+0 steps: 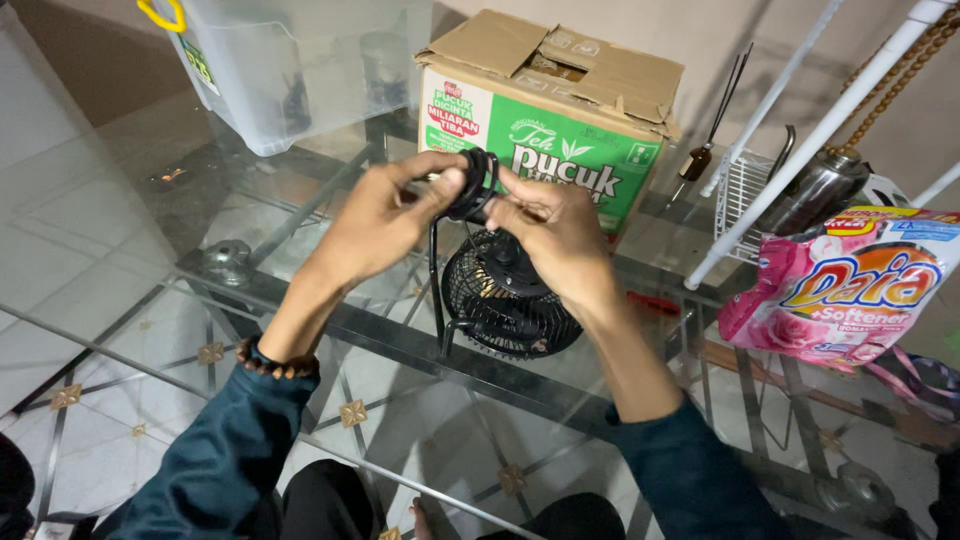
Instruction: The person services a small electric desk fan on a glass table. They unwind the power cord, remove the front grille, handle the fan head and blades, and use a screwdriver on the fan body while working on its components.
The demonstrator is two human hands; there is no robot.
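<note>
Coiled black cord [474, 182] pinched between left hand [385, 218] and right hand [553, 232], each grip pressed onto the loops, held above small black fan [505, 300] on glass desk [150, 300], cord trailing down to it

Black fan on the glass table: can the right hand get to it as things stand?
Probably yes. The black fan sits just below the right hand with nothing between them, but both that hand and the left hand are holding the coiled black cord.

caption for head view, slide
Both hands, left and right, hold a coiled black cord above a small fan.
</note>
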